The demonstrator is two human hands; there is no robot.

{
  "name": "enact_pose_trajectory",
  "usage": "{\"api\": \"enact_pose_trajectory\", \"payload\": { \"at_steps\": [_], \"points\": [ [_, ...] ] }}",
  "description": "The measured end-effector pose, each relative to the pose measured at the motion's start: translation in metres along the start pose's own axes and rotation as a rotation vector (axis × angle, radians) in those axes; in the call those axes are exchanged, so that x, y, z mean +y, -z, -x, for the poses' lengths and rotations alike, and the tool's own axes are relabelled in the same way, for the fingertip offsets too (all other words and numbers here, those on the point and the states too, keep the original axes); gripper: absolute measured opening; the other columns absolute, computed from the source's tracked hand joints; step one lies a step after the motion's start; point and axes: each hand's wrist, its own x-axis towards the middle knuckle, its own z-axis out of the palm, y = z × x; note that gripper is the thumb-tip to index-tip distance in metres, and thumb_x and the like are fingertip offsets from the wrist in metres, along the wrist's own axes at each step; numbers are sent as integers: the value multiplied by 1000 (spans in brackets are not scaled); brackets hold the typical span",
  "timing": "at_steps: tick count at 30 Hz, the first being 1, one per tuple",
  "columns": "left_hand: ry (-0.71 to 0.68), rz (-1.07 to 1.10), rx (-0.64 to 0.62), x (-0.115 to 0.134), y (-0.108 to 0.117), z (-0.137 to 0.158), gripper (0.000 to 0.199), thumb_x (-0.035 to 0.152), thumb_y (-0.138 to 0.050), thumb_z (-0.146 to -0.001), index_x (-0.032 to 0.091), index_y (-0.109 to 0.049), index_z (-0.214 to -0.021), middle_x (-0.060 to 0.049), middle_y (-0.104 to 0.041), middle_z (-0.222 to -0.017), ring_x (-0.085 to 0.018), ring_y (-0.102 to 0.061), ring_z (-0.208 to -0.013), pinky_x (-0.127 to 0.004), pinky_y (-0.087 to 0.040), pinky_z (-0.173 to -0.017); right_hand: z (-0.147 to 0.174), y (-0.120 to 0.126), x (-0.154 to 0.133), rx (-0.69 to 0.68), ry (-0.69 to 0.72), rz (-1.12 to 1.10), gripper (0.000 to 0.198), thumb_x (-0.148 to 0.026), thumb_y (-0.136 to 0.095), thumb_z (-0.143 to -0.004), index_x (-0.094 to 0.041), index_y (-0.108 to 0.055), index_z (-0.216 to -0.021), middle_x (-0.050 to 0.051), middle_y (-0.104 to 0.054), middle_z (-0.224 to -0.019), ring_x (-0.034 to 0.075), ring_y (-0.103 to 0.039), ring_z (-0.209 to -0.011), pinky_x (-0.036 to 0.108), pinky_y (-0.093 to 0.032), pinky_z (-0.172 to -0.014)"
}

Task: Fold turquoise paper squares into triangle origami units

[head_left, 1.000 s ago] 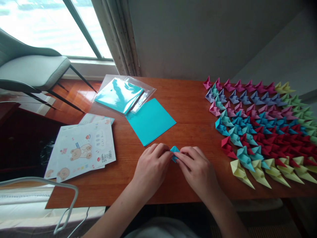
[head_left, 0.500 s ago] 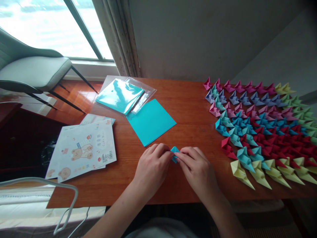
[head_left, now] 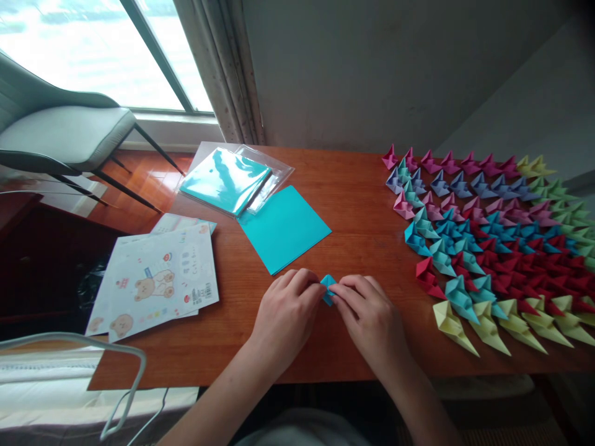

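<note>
A small folded piece of blue origami paper is pinched between my two hands, just above the wooden table. My left hand grips its left side with thumb and fingers. On its right side, my right hand pinches it with the fingertips. Much of the folded paper is hidden behind my fingers. Beyond my left hand lies a stack of flat turquoise paper sheets, one corner reaching the clear plastic packet. Right of my right hand stand rows of folded paper figures in several colours.
A plastic packet of turquoise paper lies at the table's far left. White bear-print sheets overlap the left edge of the wooden table. A chair stands by the window, and a white bent tube is at lower left.
Hardly anything differs. Both hands keep their pinch on the blue paper, with only a very slight shift of the right fingers.
</note>
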Motion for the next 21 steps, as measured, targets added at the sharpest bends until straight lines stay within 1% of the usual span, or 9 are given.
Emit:
{"api": "enact_pose_trajectory", "payload": {
  "at_steps": [4, 8, 11, 16, 19, 21],
  "points": [
    [7, 2, 7, 1, 1, -1, 18, 17, -49, -100, 20, -66, -95, -4, -65, -96, -19, -60, -88, -34, -50, -79, -3, 0, -1, -17, -23, -4, 18, -20, -54, -100, -23, -72, -99, 6, -68, -95, 21, -60, -88, 34, -50, -81],
    [51, -14, 10, 4, 1, -3, 21, 24, -48, -102, 20, -66, -92, -5, -66, -95, -19, -60, -87, -34, -50, -79, -7, -3, -2, -14, -69, -3, 19, -20, -53, -100, -22, -70, -94, 6, -68, -91, 21, -60, -85, 34, -48, -78],
    [98, -45, 5, 6, -1, -5, 22, 26, -48, -102, 21, -68, -92, -4, -66, -95, -20, -60, -86, -34, -50, -78, -8, -6, -1, -11, -96, -20, 17, -24, -54, -101, -22, -70, -95, 5, -68, -91, 22, -61, -85, 35, -48, -77],
    [132, -107, 12, 9, -3, -5, 19, 23, -51, -100, 21, -69, -92, -4, -67, -94, -20, -60, -85, -35, -49, -73, -7, -4, 3, -2, -146, -118, 10, -27, -59, -98, -22, -68, -100, 5, -70, -94, 22, -62, -87, 35, -51, -79],
    [129, -82, 15, 9, -2, -4, 19, 22, -52, -99, 21, -68, -91, -4, -67, -95, -20, -60, -85, -34, -49, -74, -6, 0, 6, -29, -126, -165, 9, -23, -59, -97, -23, -68, -97, 5, -69, -94, 22, -63, -88, 34, -52, -81],
    [117, -44, 7, 7, -1, -4, 19, 22, -51, -100, 21, -68, -91, -4, -66, -96, -20, -60, -86, -34, -49, -76, -4, 2, 6, -23, -106, -159, 10, -21, -60, -96, -23, -70, -95, 5, -67, -93, 21, -62, -89, 34, -52, -82]
  ]
}}
